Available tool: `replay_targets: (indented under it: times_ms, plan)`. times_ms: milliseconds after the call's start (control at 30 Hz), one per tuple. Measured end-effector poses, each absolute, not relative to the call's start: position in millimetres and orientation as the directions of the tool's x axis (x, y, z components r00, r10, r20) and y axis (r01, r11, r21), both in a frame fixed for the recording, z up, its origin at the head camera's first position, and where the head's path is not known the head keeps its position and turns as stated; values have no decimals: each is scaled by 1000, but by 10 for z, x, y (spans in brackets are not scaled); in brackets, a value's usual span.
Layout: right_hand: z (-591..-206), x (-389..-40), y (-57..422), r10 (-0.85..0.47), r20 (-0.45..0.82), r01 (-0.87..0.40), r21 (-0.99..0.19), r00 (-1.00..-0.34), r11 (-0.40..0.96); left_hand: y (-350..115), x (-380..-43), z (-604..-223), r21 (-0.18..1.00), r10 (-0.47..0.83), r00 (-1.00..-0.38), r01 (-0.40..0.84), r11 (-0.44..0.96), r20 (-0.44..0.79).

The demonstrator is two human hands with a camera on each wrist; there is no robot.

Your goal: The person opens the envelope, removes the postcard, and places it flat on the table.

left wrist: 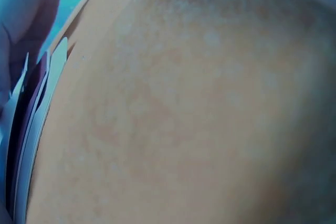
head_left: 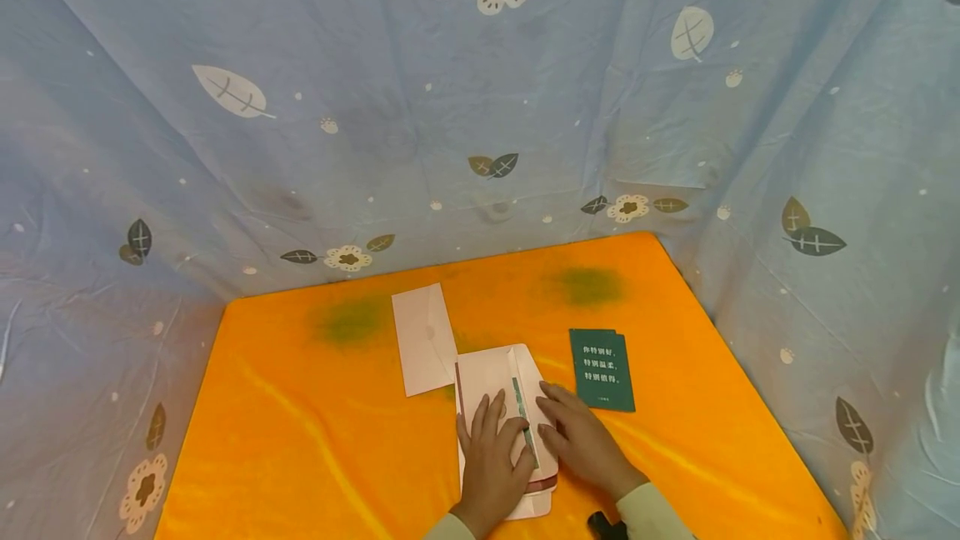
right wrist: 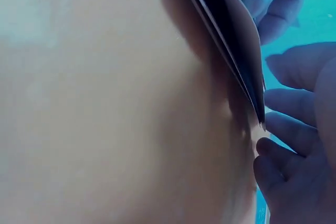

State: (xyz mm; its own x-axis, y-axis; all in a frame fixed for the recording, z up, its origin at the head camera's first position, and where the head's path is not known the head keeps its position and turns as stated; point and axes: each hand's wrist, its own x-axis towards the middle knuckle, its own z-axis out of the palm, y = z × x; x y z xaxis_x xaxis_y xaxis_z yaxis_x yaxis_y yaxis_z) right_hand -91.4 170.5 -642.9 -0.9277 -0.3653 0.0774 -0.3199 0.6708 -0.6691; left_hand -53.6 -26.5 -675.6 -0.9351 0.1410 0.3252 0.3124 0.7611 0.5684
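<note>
A pale pink envelope point(head_left: 486, 367) with dark red bands lies in front of me, a narrow dark green card point(head_left: 517, 397) showing along its opening. My left hand point(head_left: 491, 465) rests over the envelope with fingers spread, its index finger and thumb at the green strip. At the envelope's right side, my right hand point(head_left: 588, 440) touches the flap with its fingertips. The left wrist view shows layered paper edges point(left wrist: 39, 114) beside fingers. In the right wrist view, the envelope's edge point(right wrist: 247, 51) gapes, and right-hand fingers point(right wrist: 291, 129) are close to its corner.
Another pale pink envelope point(head_left: 423, 340) lies behind and to the left, its corner meeting the front one. To the right are dark green cards point(head_left: 602, 369) with white writing, slightly overlapped. An orange cloth point(head_left: 300, 440) covers the table; patterned blue curtains point(head_left: 375, 107) surround it.
</note>
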Motion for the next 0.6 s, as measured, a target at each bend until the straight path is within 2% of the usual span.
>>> replay_targets:
  times_ms: [133,367,500,600]
  plan:
    - [-6365,-933,1651,-294,104,-281,-696,-950,661,-267,-538,-6765,571,138,-937,308,761,322]
    - [-6250,-1010,1595,-222,204,-299,-739,-953,604,-267,-538,-6764,570,131,-934,309,762,331]
    - [-6215,-1035,1579,-220,176,-269,-805,-960,528,-267,-540,-6764,575,130,-934,310,757,332]
    - [-6201,-1043,1561,-235,127,-219,-881,-964,420,-265,-542,-6770,578,130,-934,311,754,333]
